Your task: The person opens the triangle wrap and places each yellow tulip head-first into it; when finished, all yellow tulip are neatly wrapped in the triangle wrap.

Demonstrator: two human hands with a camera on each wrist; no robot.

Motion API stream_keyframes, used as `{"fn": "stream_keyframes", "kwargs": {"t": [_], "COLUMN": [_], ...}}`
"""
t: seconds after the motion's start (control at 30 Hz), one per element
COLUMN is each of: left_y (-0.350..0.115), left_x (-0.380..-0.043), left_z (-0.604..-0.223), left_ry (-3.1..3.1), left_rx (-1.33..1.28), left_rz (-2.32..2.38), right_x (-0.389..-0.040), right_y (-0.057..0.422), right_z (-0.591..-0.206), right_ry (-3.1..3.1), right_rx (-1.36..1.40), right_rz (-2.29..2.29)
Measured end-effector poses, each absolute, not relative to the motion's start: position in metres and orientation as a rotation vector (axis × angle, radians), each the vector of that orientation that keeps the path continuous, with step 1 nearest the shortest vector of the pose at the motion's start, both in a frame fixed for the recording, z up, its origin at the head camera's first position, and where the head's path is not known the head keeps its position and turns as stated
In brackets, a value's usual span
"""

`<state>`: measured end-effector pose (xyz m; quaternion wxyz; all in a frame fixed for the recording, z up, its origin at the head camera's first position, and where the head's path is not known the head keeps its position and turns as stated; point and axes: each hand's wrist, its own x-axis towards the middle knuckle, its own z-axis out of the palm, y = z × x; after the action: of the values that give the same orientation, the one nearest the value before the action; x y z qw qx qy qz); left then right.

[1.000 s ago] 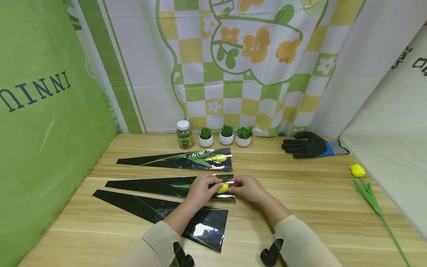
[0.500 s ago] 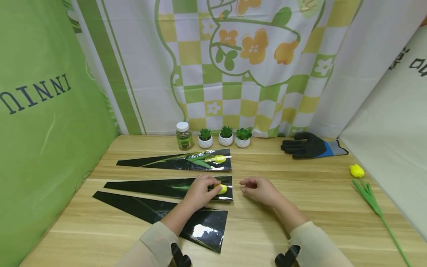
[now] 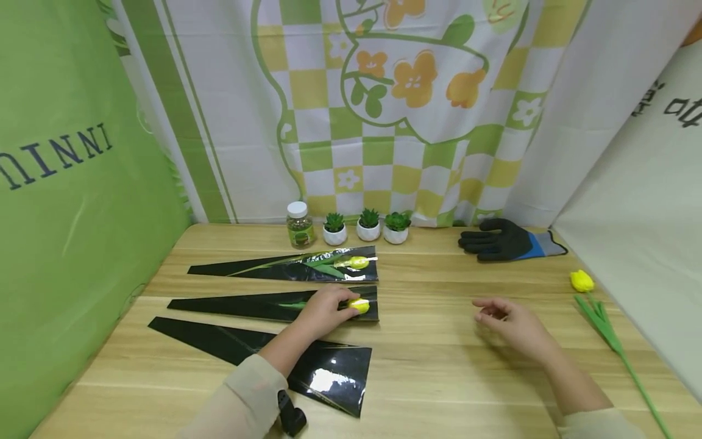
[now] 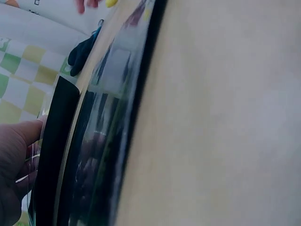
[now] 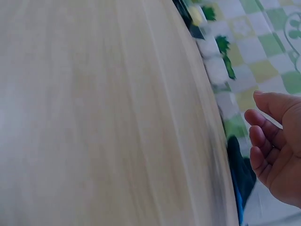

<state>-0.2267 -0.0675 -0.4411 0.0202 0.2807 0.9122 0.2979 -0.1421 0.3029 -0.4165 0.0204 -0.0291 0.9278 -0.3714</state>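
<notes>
My left hand (image 3: 323, 311) lies over the middle black flower sleeve (image 3: 230, 306), its thumb and fingers round the yellow head of a tulip (image 3: 359, 306) inside it. In the left wrist view, the thumb (image 4: 30, 129) is against the sleeve's clear film. The tulip's stem is partly hidden under the hand. My right hand (image 3: 512, 326) is over the table at the right with loosely curled fingers and holds nothing. Farther right lies a loose yellow tulip (image 3: 582, 281) with a long green stem. Another black sleeve (image 3: 340, 369), without a flower, lies nearest me.
Behind the middle sleeve is another sleeve (image 3: 274, 267) with a tulip in it. Along the back stand a lidded jar (image 3: 300, 228) and three small potted succulents (image 3: 368, 227). A black and blue work glove (image 3: 504, 241) lies at the back right, before the patterned curtain (image 3: 384, 152).
My right hand has let go at the open end of the middle sleeve and moved right across the table. My left hand stays at the tulip head.
</notes>
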Motion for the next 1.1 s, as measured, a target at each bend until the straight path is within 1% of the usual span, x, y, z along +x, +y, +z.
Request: {"fn": "stream_keyframes", "kwargs": {"t": [0.3,0.6,0.73,1.1], "left_y": [-0.07,-0.074,-0.077,-0.076], "left_x": [-0.239,-0.248,-0.251,-0.249], "left_z": [-0.44,-0.443,-0.443,-0.442], "left_ry": [2.846,2.867,2.891,2.863], "left_rx": [0.886,0.872,0.858,0.844], "left_rz": [0.897,0.896,0.889,0.917], "right_x": [-0.113,-0.097,-0.092,-0.072], "right_y": [0.367,0.425,0.441,0.471], "right_z": [-0.408,-0.413,-0.414,-0.427], "right_ry": [2.994,3.01,2.955,2.838], "right_rx": [0.07,0.213,0.267,0.386], "right_rz": [-1.055,-0.847,-0.711,-0.614]}}
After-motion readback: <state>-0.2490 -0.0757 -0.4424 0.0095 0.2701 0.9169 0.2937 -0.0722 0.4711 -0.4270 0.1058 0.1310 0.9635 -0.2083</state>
